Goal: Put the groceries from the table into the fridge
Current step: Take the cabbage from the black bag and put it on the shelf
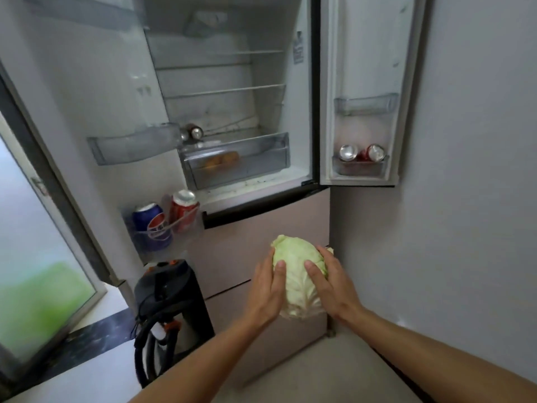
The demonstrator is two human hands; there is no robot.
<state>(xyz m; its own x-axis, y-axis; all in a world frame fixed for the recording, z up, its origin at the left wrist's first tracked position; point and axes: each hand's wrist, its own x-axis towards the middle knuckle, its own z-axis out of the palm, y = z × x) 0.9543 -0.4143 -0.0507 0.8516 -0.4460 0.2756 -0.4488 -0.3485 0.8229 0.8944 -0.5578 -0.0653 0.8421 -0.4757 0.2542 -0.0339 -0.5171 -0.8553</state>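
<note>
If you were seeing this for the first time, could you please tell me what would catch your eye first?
The pale green cabbage stands out first, low in the middle, held between the left hand and right hand. Behind it the fridge stands with both doors wide open. A blue can and a red can sit in the left door's bottom bin, and two more cans in the right door's.

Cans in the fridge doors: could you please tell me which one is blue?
The blue can stands in the left door's lowest bin, next to a red can; no other can in view shows blue.
</note>
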